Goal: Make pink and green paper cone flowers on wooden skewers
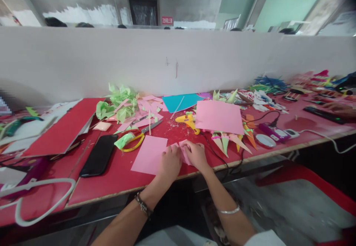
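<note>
Pinching pink paper (185, 158), fingers (174, 149) close together

Across the red tabletop (119, 166)

A black rectangular smartphone (98, 155) lies left of a flat pink paper sheet (149, 155), with a folded pink paper piece (186, 158) on its right. Yellow-handled metal scissors (145, 129) rest behind that sheet. A yellow plastic glue gun (189, 121) sits behind the piece, before a blue paper sheet (180, 103).
</note>
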